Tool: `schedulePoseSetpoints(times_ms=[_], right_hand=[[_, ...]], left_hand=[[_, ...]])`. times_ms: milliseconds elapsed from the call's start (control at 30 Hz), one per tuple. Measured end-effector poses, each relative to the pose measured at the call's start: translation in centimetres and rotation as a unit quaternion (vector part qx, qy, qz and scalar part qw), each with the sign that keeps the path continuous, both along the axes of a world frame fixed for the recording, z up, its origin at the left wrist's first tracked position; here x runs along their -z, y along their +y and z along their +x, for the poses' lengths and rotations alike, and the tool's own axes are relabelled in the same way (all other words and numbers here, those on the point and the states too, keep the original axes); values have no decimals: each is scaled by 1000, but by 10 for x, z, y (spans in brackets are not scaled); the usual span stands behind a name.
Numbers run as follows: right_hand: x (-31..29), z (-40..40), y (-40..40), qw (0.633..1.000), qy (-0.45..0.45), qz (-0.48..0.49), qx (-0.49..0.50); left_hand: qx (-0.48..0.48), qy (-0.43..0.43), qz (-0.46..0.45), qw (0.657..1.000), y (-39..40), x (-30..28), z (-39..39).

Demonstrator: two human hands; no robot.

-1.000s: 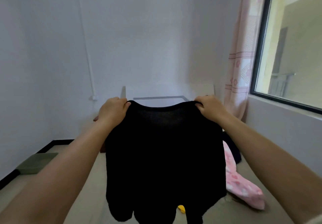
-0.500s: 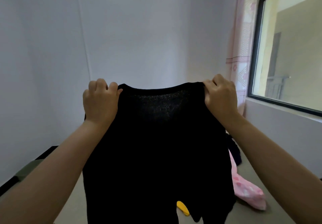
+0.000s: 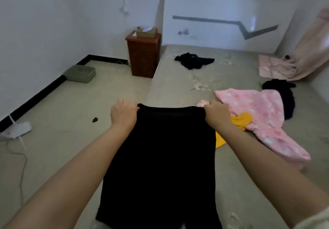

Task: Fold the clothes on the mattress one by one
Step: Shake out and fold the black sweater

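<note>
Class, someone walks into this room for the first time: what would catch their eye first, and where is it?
First, the black garment stretched at centre, its top edge gripped by the left hand and right hand. Next, the pink patterned garment on the mattress to the right, over a yellow piece.

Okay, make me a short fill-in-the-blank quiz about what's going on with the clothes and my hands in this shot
1. Both hands, left and right, grip the top edge of a ____ garment.
2. The fleecy garment with a heart print is ____ in colour.
3. Partly under it lies a ____ piece of clothing.
4. The brown wooden cabinet stands to the ____ of the mattress.

Missing words: black; pink; yellow; left
</note>
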State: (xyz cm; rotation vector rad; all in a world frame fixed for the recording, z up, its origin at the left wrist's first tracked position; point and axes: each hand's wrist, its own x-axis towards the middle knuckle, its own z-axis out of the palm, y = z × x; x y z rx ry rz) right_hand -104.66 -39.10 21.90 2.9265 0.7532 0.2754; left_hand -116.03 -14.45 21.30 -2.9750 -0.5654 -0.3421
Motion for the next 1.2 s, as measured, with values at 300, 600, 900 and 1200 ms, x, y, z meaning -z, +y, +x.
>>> schedulePoseSetpoints(times_ms=[300,600,900,1200], right_hand=[[141,76,43,989,122,82,-6],[212,174,82,991,113,65,27],[276,274,90,983,113,-16,142],[388,209,124,980,154,85,95]], left_hand=[[-85,52,-154,983,47,117,46],[-51,28,-112,992,96,193,143],[45,42,-127,990,107,293,270],[64,123,-173,975,77,389,263]])
